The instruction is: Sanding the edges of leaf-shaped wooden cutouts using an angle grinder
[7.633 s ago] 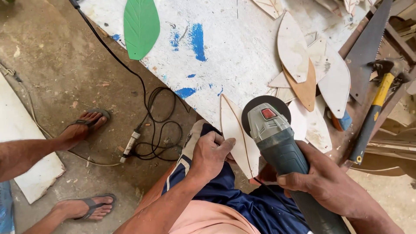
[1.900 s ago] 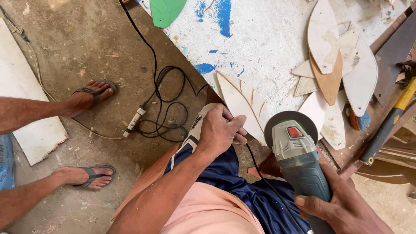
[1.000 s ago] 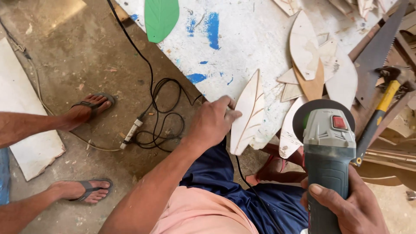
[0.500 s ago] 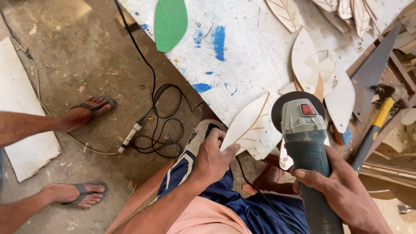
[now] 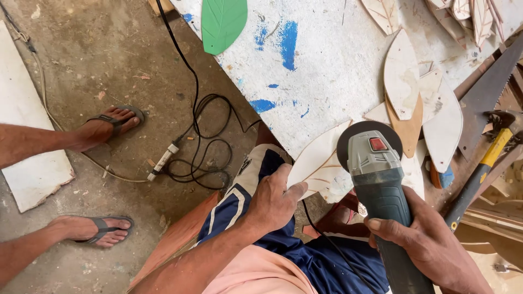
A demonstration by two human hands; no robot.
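My left hand (image 5: 275,198) grips the near end of a pale leaf-shaped wooden piece (image 5: 318,163) with carved veins, held at the edge of the white board (image 5: 327,60). In my right hand (image 5: 430,245) is a grey-green angle grinder (image 5: 378,190) with a red switch. Its dark disc (image 5: 368,133) sits over the far end of the leaf piece. My knee in blue shorts (image 5: 256,174) is under the left hand.
Several more wooden leaf cutouts (image 5: 403,76) lie on the board, along with a green leaf (image 5: 222,22). At right are a handsaw (image 5: 487,98) and a yellow-handled hammer (image 5: 485,163). A black cable (image 5: 204,136) coils on the concrete floor. Another person's sandalled feet (image 5: 103,125) are at left.
The grinder has come back from my lap to the leaf piece, and its disc now overlaps the piece. My left hand has shifted its grip lower on the leaf.
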